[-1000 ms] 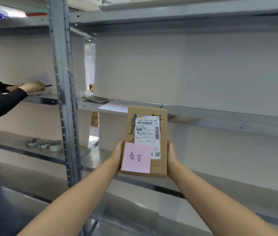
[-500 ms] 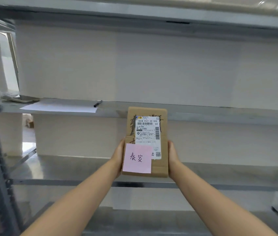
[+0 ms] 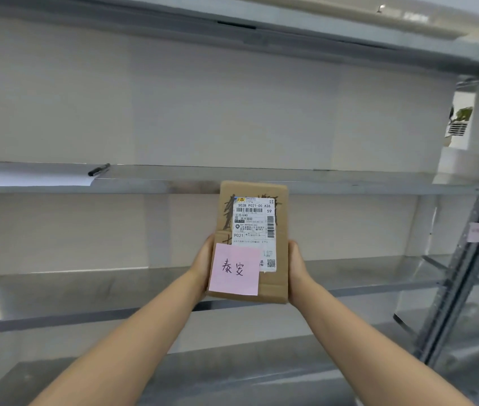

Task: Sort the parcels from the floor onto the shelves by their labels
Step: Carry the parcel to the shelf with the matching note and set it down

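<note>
I hold a small brown cardboard parcel [image 3: 280, 253] upright in front of the metal shelves. A white shipping label [image 3: 254, 227] covers its upper face and a pink sticky note [image 3: 234, 269] with handwritten characters sits on its lower left. My left hand [image 3: 203, 266] grips its left edge and my right hand [image 3: 296, 272] grips its right edge. The parcel hangs in the air before the middle shelf [image 3: 86, 288], touching no shelf.
The upper shelf [image 3: 349, 183] carries a white paper sheet [image 3: 27, 178] and a black pen [image 3: 99, 169] at the left. A grey upright post [image 3: 466, 259] at the right bears a small pink tag [image 3: 477, 232]. A lower shelf [image 3: 232, 376] lies beneath my arms.
The view has swung to the right along the shelves: the left post and the other person have gone out of sight, the right post has come in. The parcel stays between my hands.
</note>
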Motion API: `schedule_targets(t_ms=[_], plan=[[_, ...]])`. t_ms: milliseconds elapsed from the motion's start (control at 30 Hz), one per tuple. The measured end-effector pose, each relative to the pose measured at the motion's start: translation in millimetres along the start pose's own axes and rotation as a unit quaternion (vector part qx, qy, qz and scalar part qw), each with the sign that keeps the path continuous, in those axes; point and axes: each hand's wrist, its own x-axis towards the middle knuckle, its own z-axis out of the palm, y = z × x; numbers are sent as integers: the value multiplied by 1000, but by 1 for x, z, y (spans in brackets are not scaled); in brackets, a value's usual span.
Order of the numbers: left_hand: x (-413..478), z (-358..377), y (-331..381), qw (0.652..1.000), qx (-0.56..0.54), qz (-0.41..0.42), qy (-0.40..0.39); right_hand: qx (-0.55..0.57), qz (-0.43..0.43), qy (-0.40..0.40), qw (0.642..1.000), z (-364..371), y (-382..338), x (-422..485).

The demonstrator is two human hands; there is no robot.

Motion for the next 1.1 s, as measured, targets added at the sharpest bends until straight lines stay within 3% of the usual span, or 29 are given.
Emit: schedule_targets(t_ms=[300,633,1100], plan=[[13,58,-15,997,6,-9,-70,18,-36,51,998,-51,-24,-21],[46,118,-24,978,44,-48,-196,67,-96,206,972,-93,-51,-47],[55,172,-51,956,15,-104,-275,79,-119,292,946,-132,-64,-83]])
